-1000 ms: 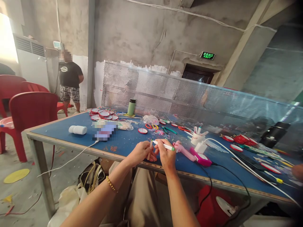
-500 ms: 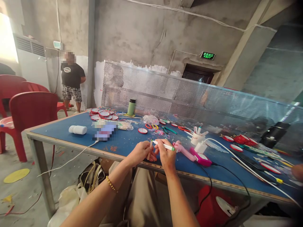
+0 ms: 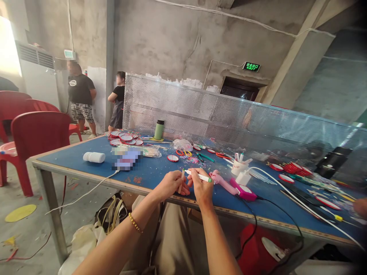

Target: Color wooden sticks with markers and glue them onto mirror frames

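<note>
Over the table's front edge, my left hand (image 3: 173,184) is closed on a thin, flat wooden stick (image 3: 181,181) held nearly upright. My right hand (image 3: 202,187) grips a white marker (image 3: 200,176) with a green end, its tip pointing left at the top of the stick. Whether tip and stick touch I cannot tell. Just right of my right hand lies a pink hand tool (image 3: 226,184) beside a magenta device (image 3: 243,191) with a black cord. Behind my hands are a round red-rimmed piece (image 3: 172,158) and small colourful scraps (image 3: 193,162).
On the blue table (image 3: 155,173) are a white bottle (image 3: 94,157), a green flask (image 3: 159,130), pliers (image 3: 205,157), a cup of markers (image 3: 239,166) and stacked red-rimmed discs (image 3: 126,137). A perforated metal screen (image 3: 183,107) runs behind. Another person's hand (image 3: 360,208) shows at right.
My hands, the stick and the marker look unmoved. In the background, the standing person has shifted slightly left and turned, and a second person has appeared beside the screen's left end.
</note>
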A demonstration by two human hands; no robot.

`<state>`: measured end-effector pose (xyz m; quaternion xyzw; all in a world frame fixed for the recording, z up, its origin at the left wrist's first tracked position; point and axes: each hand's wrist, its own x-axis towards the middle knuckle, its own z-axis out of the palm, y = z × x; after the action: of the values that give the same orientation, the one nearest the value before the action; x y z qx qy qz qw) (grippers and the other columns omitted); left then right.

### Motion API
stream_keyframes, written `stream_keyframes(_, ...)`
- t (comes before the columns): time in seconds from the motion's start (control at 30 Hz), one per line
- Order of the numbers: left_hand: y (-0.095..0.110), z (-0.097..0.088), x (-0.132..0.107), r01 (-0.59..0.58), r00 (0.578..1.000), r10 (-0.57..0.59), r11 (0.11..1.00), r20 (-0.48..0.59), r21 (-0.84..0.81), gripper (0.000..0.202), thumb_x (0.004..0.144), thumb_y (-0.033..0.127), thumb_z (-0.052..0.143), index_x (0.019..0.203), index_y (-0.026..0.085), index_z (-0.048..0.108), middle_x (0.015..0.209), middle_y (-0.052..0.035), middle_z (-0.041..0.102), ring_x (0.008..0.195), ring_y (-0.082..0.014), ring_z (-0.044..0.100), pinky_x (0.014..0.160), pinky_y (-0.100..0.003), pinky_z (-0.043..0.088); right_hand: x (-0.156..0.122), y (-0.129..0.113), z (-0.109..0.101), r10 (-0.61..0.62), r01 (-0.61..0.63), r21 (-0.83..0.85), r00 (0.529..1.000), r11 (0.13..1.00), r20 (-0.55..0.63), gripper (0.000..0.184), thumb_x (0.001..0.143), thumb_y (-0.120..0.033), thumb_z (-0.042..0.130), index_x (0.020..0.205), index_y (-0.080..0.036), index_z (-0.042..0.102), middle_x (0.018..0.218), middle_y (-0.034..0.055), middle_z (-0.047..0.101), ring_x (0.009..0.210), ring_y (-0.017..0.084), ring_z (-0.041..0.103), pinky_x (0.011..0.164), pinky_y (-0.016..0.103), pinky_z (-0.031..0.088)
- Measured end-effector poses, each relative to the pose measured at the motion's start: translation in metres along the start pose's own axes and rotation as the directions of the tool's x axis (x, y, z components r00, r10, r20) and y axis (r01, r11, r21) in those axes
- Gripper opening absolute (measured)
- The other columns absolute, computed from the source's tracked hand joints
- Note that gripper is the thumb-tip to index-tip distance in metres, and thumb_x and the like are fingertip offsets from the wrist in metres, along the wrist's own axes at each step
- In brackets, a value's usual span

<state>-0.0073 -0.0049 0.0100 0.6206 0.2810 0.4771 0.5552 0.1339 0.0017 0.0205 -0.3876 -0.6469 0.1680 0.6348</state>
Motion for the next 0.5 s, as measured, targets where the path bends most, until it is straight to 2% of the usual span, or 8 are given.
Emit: stream_keyframes(0.5, -0.0014, -0.0005, 0.0012, 0.002, 1.0, -0.002, 1.0, 0.003, -0.001, 0.033, 0.082, 0.05, 0.061, 0.078, 0.019, 0.048, 0.066, -0.0021, 0.07, 0.065, -0.0199, 0.073, 0.063, -0.029, 0.057, 0.0, 0.0003, 0.0005, 0.013, -0.013, -0.007, 1.0, 1.0, -0.003, 0.026, 0.089, -0.041, 0.057, 0.077, -0.019, 0.065, 0.058, -0.0041, 0.06, 0.041, 0.01, 0.054, 0.044, 0.022, 0.045)
